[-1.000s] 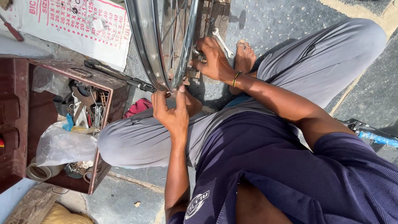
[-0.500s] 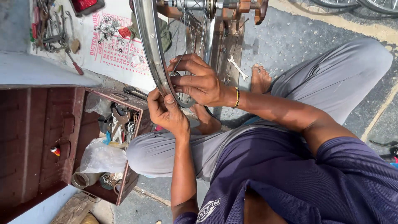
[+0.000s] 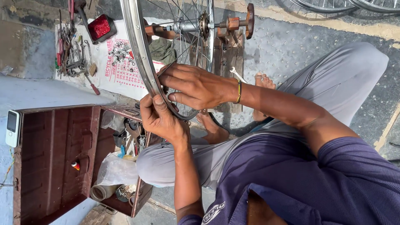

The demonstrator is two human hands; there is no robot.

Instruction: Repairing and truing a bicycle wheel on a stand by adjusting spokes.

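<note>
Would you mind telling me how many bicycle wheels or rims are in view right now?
3: the bare rim both hands work on, left hand below, right hand above, plus two tyred wheels, and, at the top right edge. Others may lie outside the picture.

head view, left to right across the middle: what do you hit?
White phone → open brown toolbox → clear plastic bag → left hand on the wheel rim → right hand → bare foot → grey-trousered knee.
</note>
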